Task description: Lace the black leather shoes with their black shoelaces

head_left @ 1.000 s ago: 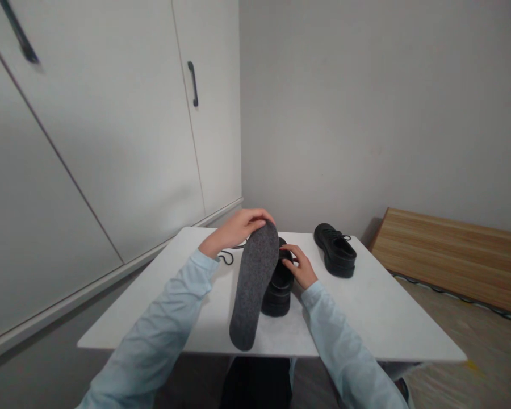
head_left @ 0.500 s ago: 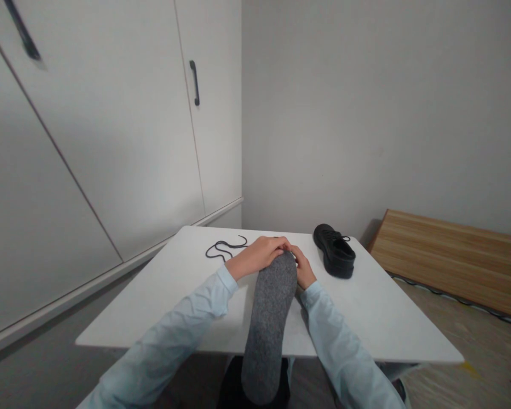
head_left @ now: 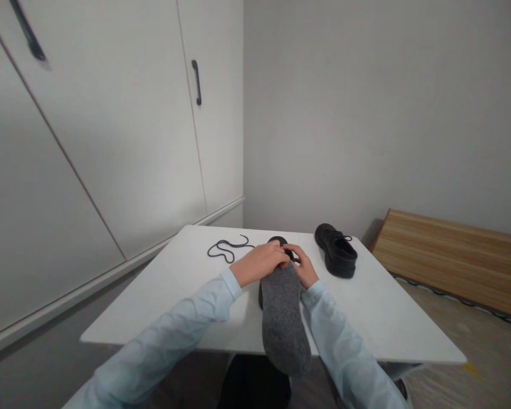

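A long grey felt insole [head_left: 284, 318] slants toward me, its near end beyond the table's front edge. My left hand [head_left: 262, 262] is closed on the insole's far end, fingertips curled over it. Beneath lies a black shoe [head_left: 276, 240], mostly hidden by the insole and both hands; its rounded toe shows past my fingers. My right hand [head_left: 303, 268] bends round the right side of the shoe's opening, fingers closed on its dark upper part. What its thumb presses is partly hidden.
A loose black shoelace [head_left: 227, 247] lies curled on the white table [head_left: 170, 301], left of my hands. Another black shoe [head_left: 337, 250], laced, stands at the back right. White cabinets [head_left: 111, 113] rise at left; a wood-grain board [head_left: 451, 255] leans low at right.
The insole has slid away from me and its near end has swung right. My left hand has come slightly lower, and the shoe's toe now shows beyond the hands.
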Tool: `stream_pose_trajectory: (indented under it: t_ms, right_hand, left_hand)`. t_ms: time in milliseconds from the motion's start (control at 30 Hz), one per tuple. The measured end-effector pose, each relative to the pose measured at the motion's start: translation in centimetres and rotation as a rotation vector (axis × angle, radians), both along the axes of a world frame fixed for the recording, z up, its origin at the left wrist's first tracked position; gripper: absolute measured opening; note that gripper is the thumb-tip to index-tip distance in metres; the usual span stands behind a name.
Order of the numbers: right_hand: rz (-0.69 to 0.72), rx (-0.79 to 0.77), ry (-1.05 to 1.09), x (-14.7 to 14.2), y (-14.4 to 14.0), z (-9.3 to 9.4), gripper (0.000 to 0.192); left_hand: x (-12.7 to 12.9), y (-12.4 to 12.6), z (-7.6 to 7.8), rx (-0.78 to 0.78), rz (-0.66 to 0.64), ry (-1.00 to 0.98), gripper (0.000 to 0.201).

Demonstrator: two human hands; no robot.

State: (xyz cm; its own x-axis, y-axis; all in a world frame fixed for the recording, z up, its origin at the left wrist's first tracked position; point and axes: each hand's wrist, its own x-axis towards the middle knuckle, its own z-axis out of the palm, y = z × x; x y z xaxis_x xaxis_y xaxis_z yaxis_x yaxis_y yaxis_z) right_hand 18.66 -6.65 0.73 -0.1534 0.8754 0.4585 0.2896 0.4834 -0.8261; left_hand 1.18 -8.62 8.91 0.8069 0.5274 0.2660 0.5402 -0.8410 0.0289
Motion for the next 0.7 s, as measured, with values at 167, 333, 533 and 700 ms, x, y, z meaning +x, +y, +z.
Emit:
stream_pose_trajectory:
  t_ms: [167,333,533,700]
  right_hand:
    - [0.006,-0.058,0.021,0.2,-0.1,0.3,0.03]
    - [0.014,-0.094,0.058,0.2,-0.3,0.7,0.03]
    - [0.025,-0.124,0.117,0.2,-0.2,0.6,0.028]
    - [0.024,-0.133,0.14,0.2,0.1,0.2,0.028]
  left_hand:
    - [0.4,-0.5,1.1,-0.016,0.094,0.072,0.018]
    - [0.7,-0.6,1.4,-0.051,0.152,0.199,0.018]
    - [1.5,-0.1,0.3,0.069,0.1,0.22,0.02]
    - [2.2,-0.1,0.0,0.138,0.079,0.25,0.025]
